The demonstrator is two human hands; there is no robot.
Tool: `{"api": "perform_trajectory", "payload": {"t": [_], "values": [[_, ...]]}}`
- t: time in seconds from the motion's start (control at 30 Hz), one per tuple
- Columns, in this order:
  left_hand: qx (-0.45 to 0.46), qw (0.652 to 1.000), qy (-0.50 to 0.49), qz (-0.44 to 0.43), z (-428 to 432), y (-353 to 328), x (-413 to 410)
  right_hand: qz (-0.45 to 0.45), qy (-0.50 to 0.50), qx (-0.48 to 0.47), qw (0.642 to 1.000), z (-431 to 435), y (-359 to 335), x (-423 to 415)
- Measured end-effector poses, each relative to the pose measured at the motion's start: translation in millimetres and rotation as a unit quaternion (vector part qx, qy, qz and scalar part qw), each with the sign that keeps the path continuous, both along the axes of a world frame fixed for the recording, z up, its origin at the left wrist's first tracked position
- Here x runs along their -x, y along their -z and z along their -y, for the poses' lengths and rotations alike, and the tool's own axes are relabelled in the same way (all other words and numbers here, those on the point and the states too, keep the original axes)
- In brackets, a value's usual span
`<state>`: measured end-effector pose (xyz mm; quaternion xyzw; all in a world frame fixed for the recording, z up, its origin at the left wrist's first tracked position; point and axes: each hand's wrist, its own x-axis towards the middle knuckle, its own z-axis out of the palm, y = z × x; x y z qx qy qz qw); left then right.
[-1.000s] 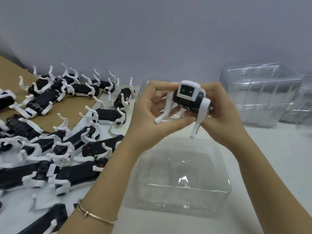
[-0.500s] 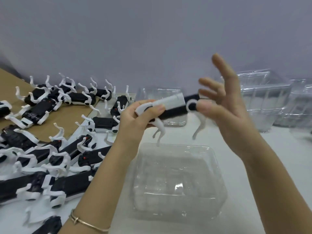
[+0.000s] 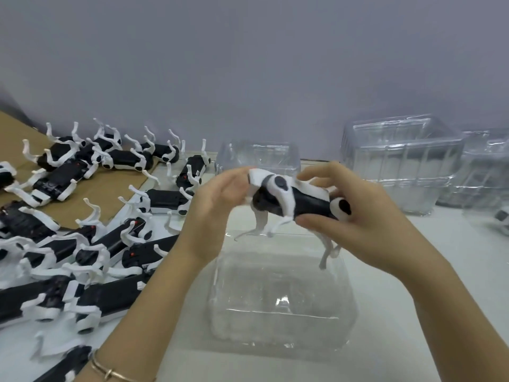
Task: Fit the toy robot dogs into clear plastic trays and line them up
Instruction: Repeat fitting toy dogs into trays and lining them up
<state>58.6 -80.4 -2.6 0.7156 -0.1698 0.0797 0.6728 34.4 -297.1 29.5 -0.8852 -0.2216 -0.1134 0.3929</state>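
Dog turned legs-down over the tray

My right hand (image 3: 363, 216) has rejoined my left hand (image 3: 217, 205); both sets of fingers grip the toy robot dog (image 3: 292, 199) above the empty clear tray (image 3: 278, 326), ready to seat it.

The toy dog's (image 3: 297, 201) head end is hidden behind the left hand (image 3: 213, 213) (blurred too); right-edge trays (image 3: 490, 172) cut off.

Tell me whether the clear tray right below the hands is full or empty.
Empty. Through the clear tray only the pale table shows; the toy dog is held above it by the left hand and right hand.
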Motion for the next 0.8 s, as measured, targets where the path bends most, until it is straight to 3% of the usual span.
{"api": "perform_trajectory", "payload": {"t": [0.1,0.3,0.43,0.53,0.63,0.7,0.73,0.8], "values": [[-0.041,0.999,0.024,0.021,-13.8,30.9,8.0,-0.06,-0.018,-0.024,0.998,6.4,14.5,8.0],[-0.124,0.981,0.076,-0.129,-17.1,77.7,12.5,-0.009,-0.01,0.269,0.963,-4.1,41.4,8.3],[-0.17,0.971,0.078,-0.147,-21.9,79.4,15.1,-0.013,-0.053,0.293,0.954,-5.9,52.2,1.5],[-0.154,0.972,0.059,-0.169,-14.6,68.8,19.5,0.058,-0.042,0.331,0.941,-4.3,58.3,-0.8],[-0.102,0.974,0.044,-0.197,-9.4,61.9,24.2,0.063,-0.01,0.293,0.954,2.2,57.2,-0.7],[-0.057,0.966,0.028,-0.252,-5.7,60.0,27.5,-0.042,0.063,0.119,0.99,14.5,54.5,-1.2],[-0.031,0.96,0.022,-0.279,-3.2,58.8,30.1,-0.094,0.107,0.052,0.988,22.8,55.3,-1.2],[0.008,0.955,0.01,-0.298,6.3,58.3,32.3,-0.237,0.135,0.066,0.96,32.3,55.7,-0.6]]}}
